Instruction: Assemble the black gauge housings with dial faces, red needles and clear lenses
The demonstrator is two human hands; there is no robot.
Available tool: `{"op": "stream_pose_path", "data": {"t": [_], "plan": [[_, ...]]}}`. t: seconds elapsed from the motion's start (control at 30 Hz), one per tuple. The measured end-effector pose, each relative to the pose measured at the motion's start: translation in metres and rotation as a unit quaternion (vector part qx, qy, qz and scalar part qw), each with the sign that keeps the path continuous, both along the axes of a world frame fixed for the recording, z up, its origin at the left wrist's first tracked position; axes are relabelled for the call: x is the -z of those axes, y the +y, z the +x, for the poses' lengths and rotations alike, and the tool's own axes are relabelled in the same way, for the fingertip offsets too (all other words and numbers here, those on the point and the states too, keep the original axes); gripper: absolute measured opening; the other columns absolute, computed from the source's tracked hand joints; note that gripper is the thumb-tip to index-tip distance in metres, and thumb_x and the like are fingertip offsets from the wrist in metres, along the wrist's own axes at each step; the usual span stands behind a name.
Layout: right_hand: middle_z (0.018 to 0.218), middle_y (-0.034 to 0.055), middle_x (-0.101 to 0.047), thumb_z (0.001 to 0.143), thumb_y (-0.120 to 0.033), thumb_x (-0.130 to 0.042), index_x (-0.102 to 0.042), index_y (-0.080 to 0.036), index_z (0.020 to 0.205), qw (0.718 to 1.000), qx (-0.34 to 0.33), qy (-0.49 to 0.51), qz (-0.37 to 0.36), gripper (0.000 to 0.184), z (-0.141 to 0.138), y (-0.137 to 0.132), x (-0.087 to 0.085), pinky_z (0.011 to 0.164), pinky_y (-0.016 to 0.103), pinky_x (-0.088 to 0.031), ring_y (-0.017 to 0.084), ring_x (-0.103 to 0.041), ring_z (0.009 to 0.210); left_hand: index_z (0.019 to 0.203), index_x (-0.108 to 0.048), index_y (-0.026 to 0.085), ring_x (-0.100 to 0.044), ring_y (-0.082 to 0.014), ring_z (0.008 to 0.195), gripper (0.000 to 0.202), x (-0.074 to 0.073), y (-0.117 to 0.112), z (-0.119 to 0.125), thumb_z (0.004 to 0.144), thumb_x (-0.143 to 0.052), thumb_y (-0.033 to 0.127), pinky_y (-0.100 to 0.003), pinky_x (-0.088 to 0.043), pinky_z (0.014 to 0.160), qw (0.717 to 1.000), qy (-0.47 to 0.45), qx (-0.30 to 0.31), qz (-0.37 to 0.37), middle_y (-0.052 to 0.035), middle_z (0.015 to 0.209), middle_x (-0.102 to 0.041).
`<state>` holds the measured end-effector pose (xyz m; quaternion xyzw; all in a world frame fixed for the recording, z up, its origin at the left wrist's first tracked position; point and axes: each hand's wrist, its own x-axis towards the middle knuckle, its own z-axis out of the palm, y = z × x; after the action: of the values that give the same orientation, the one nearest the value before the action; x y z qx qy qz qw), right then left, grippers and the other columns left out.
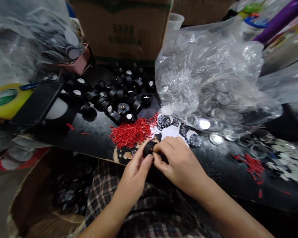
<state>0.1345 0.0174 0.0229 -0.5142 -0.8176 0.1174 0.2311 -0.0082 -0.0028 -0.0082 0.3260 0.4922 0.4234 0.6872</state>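
Observation:
Between the thumb and fingers of my left hand (136, 168) is a small black round case (149, 148), tilted on its side at the table's front edge. My right hand (177, 162) is closed in a pinch at the right side of this case; whatever is between its fingertips is too small and hidden to make out. Just beyond my hands lies a heap of thin red pointers (131, 132). To its right are printed black dial discs (164, 121) and plain white discs (171, 131), partly overlapping.
Several more black cases (120, 94) are piled at the back, before a cardboard box (124, 33). A plastic bag of clear round lenses (213, 89) fills the right. A phone (37, 104) leans by yellow tape (8, 99) at left. Below, a bin (27, 195) holds dark round pieces.

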Motion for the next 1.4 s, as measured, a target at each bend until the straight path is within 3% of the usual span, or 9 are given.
{"op": "stream_pose_path", "data": {"t": [0.17,0.33,0.47,0.53,0.67,0.9,1.07,1.2,1.4], "plan": [[0.070,0.0012,-0.057,0.081,-0.010,-0.053,-0.056,-0.017,0.072,0.996,0.057,0.049,-0.048,0.011,-0.005,0.001,-0.006,0.065,0.029,-0.038,0.014,-0.050,0.065,0.114,-0.068,0.030,-0.050,-0.0273,0.128,0.042,0.006,-0.007,0.009,0.075,-0.069,0.048,-0.038,-0.042,0.105,0.987,-0.048,-0.081,-0.129,-0.0026,0.127,-0.065],[0.071,-0.0023,-0.063,0.084,-0.016,-0.057,-0.061,-0.019,0.075,0.971,0.048,0.152,-0.180,0.010,0.031,0.007,-0.013,0.063,0.023,-0.042,0.011,-0.056,0.066,0.119,-0.063,0.031,-0.042,-0.0229,0.134,0.038,0.011,-0.002,0.009,0.082,-0.065,0.038,-0.033,-0.039,0.108,0.999,-0.031,0.001,-0.030,-0.0003,0.139,-0.055],[0.099,0.0080,-0.068,0.088,-0.028,-0.052,-0.065,-0.017,0.100,0.955,0.284,0.074,-0.048,0.020,0.083,0.036,0.005,0.077,0.035,-0.046,0.019,-0.062,0.084,0.111,-0.064,0.024,-0.061,-0.0228,0.110,0.036,0.005,0.003,0.013,0.078,-0.069,0.039,-0.033,-0.053,0.088,0.993,-0.105,-0.005,-0.052,-0.0058,0.116,-0.069],[0.113,0.0143,-0.064,0.082,-0.026,-0.058,-0.062,-0.015,0.113,0.949,0.312,-0.007,-0.042,0.033,0.102,0.052,0.019,0.085,0.044,-0.044,0.025,-0.062,0.093,0.099,-0.065,0.019,-0.067,-0.0169,0.082,0.032,0.004,0.004,0.017,0.073,-0.074,0.035,-0.026,-0.054,0.073,0.994,-0.092,-0.026,-0.056,-0.0051,0.090,-0.074],[0.111,0.0141,-0.063,0.077,-0.024,-0.061,-0.062,-0.015,0.114,0.955,0.294,-0.026,-0.042,0.038,0.119,0.063,0.037,0.085,0.047,-0.044,0.028,-0.061,0.096,0.094,-0.062,0.016,-0.055,-0.0090,0.052,0.032,0.006,0.004,0.019,0.070,-0.076,0.033,-0.022,-0.046,0.055,0.995,-0.055,-0.055,-0.068,-0.0009,0.068,-0.070],[0.087,0.0069,-0.066,0.085,-0.025,-0.056,-0.065,-0.017,0.092,0.955,0.287,0.072,0.029,0.013,0.091,0.029,0.015,0.075,0.035,-0.049,0.019,-0.061,0.076,0.119,-0.057,0.021,-0.067,-0.0202,0.096,0.047,0.001,0.006,0.014,0.078,-0.070,0.039,-0.034,-0.050,0.088,0.970,-0.205,-0.018,-0.127,-0.0091,0.114,-0.068],[0.099,0.0072,-0.070,0.089,-0.019,-0.054,-0.064,-0.020,0.099,0.990,0.078,0.116,-0.028,0.014,0.031,0.007,0.008,0.083,0.036,-0.051,0.020,-0.065,0.092,0.116,-0.062,0.021,-0.067,-0.0182,0.100,0.033,-0.001,0.009,0.015,0.089,-0.056,0.040,-0.033,-0.049,0.093,0.948,-0.263,-0.026,-0.179,-0.0078,0.114,-0.070],[0.122,0.0098,-0.065,0.089,-0.022,-0.057,-0.065,-0.021,0.109,0.997,-0.013,0.073,-0.005,0.021,0.013,-0.002,0.013,0.098,0.046,-0.045,0.025,-0.057,0.115,0.106,-0.067,0.020,-0.066,-0.0161,0.096,0.029,0.002,0.011,0.010,0.087,-0.058,0.040,-0.030,-0.051,0.090,0.952,-0.260,-0.042,-0.159,-0.0065,0.107,-0.071],[0.104,0.0047,-0.070,0.092,-0.023,-0.053,-0.064,-0.023,0.103,0.992,0.029,0.121,-0.019,0.016,0.015,-0.003,0.007,0.093,0.043,-0.043,0.022,-0.058,0.106,0.112,-0.065,0.026,-0.061,-0.0229,0.111,0.027,0.011,0.009,0.009,0.085,-0.063,0.030,-0.036,-0.053,0.091,0.984,-0.170,-0.013,-0.056,-0.0040,0.123,-0.065]]}}
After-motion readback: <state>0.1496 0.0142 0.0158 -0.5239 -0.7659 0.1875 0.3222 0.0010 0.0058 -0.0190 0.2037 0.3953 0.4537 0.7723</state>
